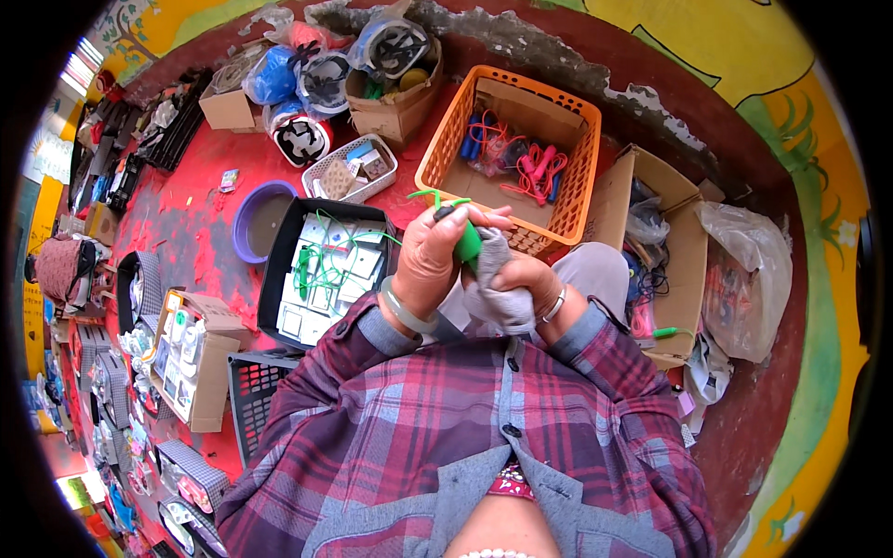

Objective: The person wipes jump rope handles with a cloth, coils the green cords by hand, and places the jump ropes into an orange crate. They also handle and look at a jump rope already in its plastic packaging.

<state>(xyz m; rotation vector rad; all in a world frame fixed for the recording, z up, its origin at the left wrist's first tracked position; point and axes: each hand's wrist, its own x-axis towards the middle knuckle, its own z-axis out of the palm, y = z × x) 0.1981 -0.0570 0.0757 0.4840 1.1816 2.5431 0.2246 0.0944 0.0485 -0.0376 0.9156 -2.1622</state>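
In front of my chest, my left hand is closed around a green skipping rope handle with a dark end. Short ends of green cord stick out above the fingers. My right hand grips a grey cloth and presses it against the lower part of the handle. Just left of my hands, a black bin holds several white square boxed items, with another green skipping rope lying across them. Its cord trails toward my left wrist.
Ahead stands an orange basket with pink and blue skipping ropes. A cardboard box and plastic bag are at right. A purple basin, white basket, helmets and a box of goods lie leftward.
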